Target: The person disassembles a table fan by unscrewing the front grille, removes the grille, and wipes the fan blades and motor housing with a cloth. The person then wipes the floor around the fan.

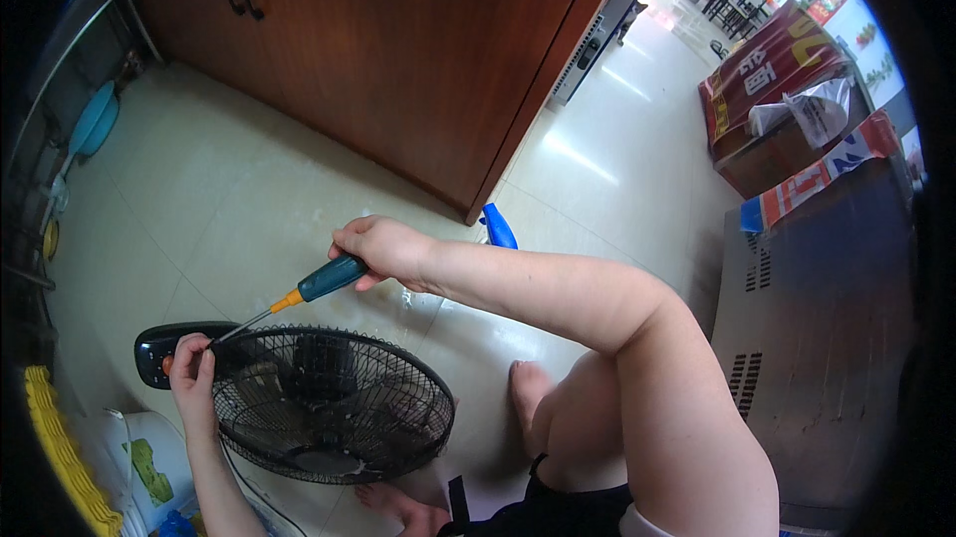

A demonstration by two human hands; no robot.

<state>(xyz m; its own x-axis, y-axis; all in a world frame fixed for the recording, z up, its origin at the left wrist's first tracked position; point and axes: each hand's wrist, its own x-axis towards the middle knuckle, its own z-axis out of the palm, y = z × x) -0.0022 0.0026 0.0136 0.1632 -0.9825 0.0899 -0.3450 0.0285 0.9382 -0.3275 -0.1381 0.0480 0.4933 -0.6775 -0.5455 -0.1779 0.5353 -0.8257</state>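
A black electric fan (328, 395) with a round wire grille lies tilted on the tiled floor before me. Its black control housing (153, 358), with an orange-red knob, lies at the grille's upper left. My right hand (377, 249) grips the dark green handle of a screwdriver (328, 278). The screwdriver's shaft slants down to the left, and its tip meets the grille's rim beside my left fingers. My left hand (193, 367) pinches at that rim, thumb and forefinger close together around the tip. Whether a small part sits between those fingers cannot be seen.
A brown wooden cabinet (388, 52) stands ahead. Beyond my right arm lies a blue-handled object (499, 227) on the floor. A metal appliance (821, 328) and a red box (769, 81) stand at the right. White buckets (149, 455) stand at the lower left.
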